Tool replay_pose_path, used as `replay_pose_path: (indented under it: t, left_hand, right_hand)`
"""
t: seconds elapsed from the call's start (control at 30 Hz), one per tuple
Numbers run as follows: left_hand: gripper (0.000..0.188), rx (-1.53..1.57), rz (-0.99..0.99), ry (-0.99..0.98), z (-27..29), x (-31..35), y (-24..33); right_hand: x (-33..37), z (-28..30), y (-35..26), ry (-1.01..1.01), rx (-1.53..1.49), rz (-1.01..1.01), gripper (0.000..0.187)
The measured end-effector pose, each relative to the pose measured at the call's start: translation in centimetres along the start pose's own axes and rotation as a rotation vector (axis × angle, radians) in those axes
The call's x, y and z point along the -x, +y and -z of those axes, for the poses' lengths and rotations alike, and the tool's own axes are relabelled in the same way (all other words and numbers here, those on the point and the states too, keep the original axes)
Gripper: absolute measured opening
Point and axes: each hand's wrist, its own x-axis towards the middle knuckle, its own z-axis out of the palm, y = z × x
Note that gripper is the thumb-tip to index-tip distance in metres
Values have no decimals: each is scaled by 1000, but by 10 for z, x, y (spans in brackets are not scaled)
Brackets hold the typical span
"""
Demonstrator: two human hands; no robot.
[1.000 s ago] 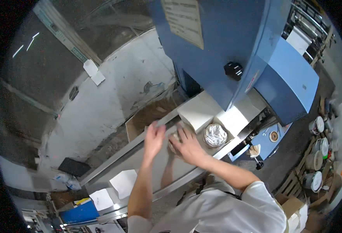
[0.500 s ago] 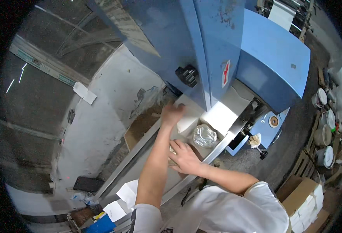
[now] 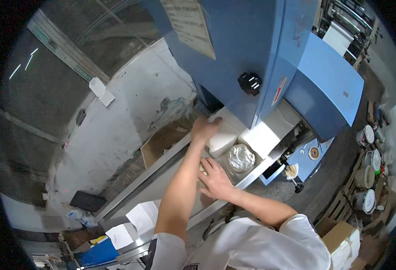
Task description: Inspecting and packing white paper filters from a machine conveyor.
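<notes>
The right forearm is crossing the near edge of a long grey tabletop with raised metal rails, and the right hand is resting inside that edge. Its fingers are lying slightly parted over a small, pale, shiny thing, which they are mostly hiding; whether they are gripping it, I cannot tell. Just beside this hand, toward the tabletop's right end, a round silver foil-wrapped thing is sitting near the same edge. Toward the left end, a folded white sheet is lying near a smaller white sheet.

The left forearm is reaching across to the far edge, where the left hand is hovering or resting beside a white block-shaped stack. Its fingers are pointing toward the right end; whether they are holding anything, I cannot tell. A second white stack is catching bright light next to the first.

Beyond the far edge, an open brown cardboard box is standing below a stained white wall. A tall blue metal machine cabinet with a black knob is rising over the stacks.
</notes>
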Motion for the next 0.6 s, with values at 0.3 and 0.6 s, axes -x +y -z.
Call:
replay_pose_path:
  t: [0.3,0.6]
  left_hand:
    - [60,90,-74,-47,-15,-19,-4]
    - [54,-68,-178,-29,-11,-14,4]
  right_hand:
    - [-1,-4,3,20,-16,-8,71]
    - [2,3,3,-15,-20,-8,72]
